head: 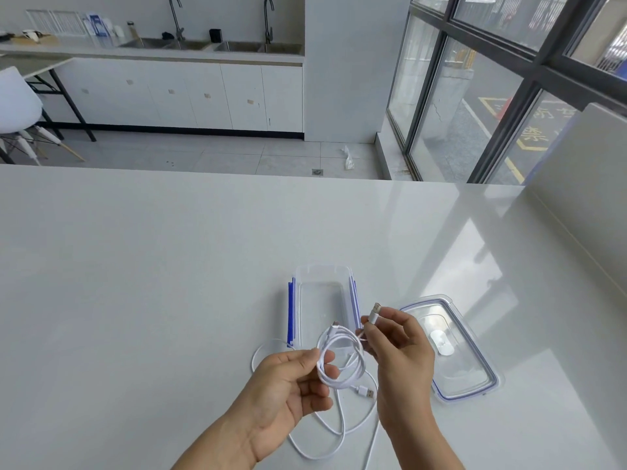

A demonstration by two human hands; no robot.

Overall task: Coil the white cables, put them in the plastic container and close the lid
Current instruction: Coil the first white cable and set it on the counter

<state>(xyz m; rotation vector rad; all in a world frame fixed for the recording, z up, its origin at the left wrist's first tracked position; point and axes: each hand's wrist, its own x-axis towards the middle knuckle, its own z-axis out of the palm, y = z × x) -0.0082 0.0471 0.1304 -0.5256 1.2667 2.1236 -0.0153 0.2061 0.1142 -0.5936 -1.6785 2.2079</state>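
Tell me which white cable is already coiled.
The cable between the hands: left hand pinches its loops, right hand holds its plug. The other cable lies loose on the table.

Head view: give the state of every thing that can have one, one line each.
Plastic container: open, empty, upright on the table.
Lid: off, lying flat to the right of the container.
Coiled white cable: looped, held in the left hand.
Cable plug: pinched in the right hand.
Loose white cable: uncoiled on the table.
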